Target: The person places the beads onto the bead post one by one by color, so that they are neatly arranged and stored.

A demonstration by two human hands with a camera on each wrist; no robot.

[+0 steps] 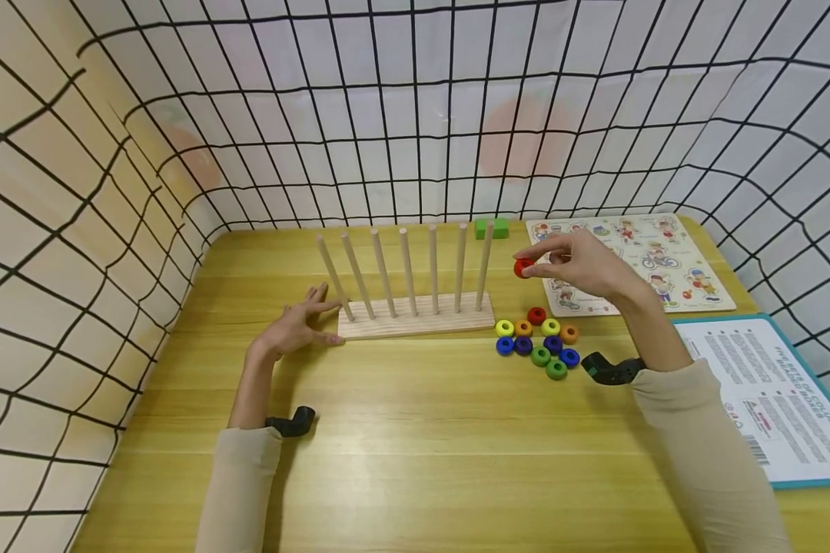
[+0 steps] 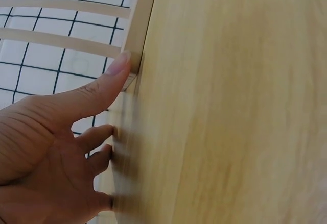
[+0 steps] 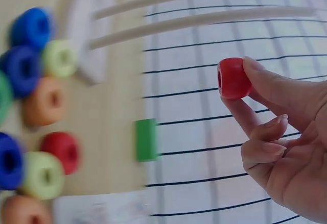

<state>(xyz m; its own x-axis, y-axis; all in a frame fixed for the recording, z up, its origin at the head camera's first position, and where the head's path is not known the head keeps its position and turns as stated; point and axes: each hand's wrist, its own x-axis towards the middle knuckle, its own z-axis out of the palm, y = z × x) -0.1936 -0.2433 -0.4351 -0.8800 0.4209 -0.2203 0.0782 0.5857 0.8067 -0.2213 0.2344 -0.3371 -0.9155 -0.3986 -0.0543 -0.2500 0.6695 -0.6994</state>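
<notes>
A wooden peg rack (image 1: 415, 316) with several upright pegs stands on the table. My left hand (image 1: 296, 326) is at its left end, fingers spread; in the left wrist view the thumb (image 2: 116, 68) touches the end of the base, while other fingertips rest on the tabletop. My right hand (image 1: 588, 265) pinches a red bead (image 1: 523, 267) between thumb and fingers, raised to the right of the last peg. The bead's hole (image 3: 220, 78) faces the rack in the right wrist view. Several beads in red, yellow, orange, blue, purple and green (image 1: 540, 355) lie below that hand.
A green block (image 1: 491, 228) sits at the back near the wire grid (image 1: 415, 115) that encloses the table. A picture board (image 1: 692, 265) lies under the right forearm's far side, with a blue-edged printed sheet (image 1: 788, 399) at the right.
</notes>
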